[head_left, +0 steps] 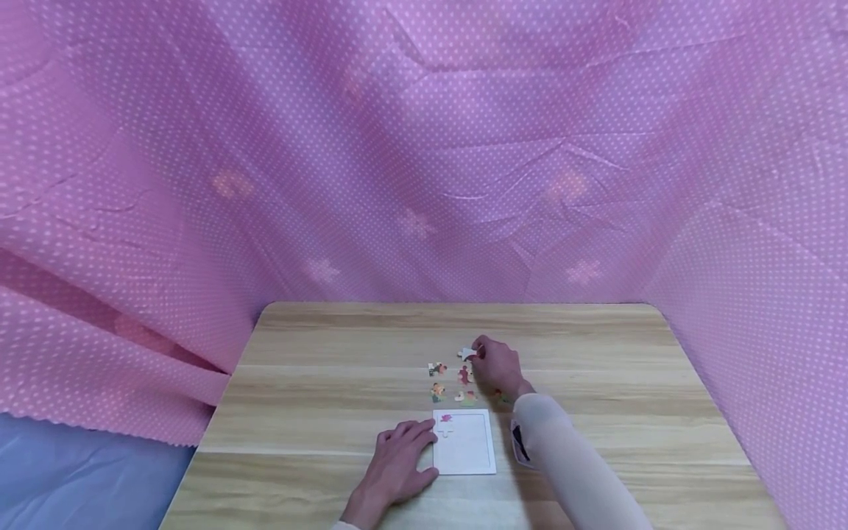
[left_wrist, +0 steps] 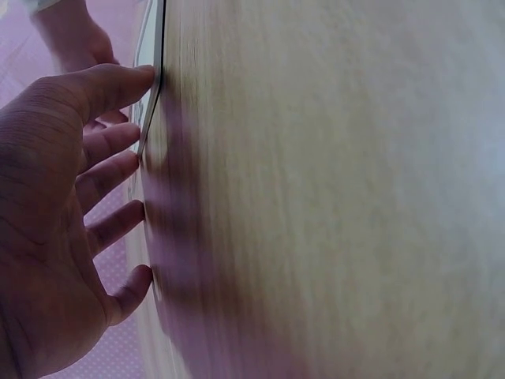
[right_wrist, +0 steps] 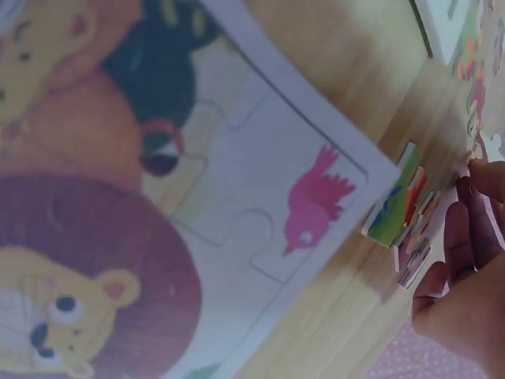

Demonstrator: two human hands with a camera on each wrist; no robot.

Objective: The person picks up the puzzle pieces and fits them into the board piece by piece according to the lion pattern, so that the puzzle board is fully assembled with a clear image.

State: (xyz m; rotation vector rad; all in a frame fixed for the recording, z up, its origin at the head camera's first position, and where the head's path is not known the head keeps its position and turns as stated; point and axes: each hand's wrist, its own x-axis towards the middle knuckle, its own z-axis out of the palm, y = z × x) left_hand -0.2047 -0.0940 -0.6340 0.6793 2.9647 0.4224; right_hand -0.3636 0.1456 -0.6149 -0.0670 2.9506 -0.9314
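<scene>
White jigsaw tray (head_left: pixel 473 453), one. Square, shallow, with a narrow border; flat on the wood-grain tabletop (head_left: pixel 298 412), near the person. Contents: one pink-bird piece (head_left: pixel 447 418) in the far left corner; remaining floor bare.

Lion-and-bird picture card (right_wrist: pixel 252 170), one. Printed, jigsaw lines marked; fills much of the right wrist view. Its pink bird likewise occupies a corner.

Loose jigsaw pieces (head_left: pixel 438 391), at least five. Multicoloured, clustered beyond the tray; motifs too small to tell in the head view.

White-and-red jigsaw piece (head_left: pixel 467 354), one. At the cluster's far end, pinched between thumb and fingers of the right hand (head_left: pixel 500 366). Lifted or touching the wood: cannot tell.

Left hand (head_left: pixel 397 460). Fingers spread, nothing grasped; thumb and fingertips at the tray's left edge, apparently steadying it.

Step in hand, as judged: selecting and picking up a piece, only the corner one being placed. Next move, as judged: calls for bringing the pinched piece back over the cluster without brushing its neighbours, then checking its position and turn against the card, the tray held still.
</scene>
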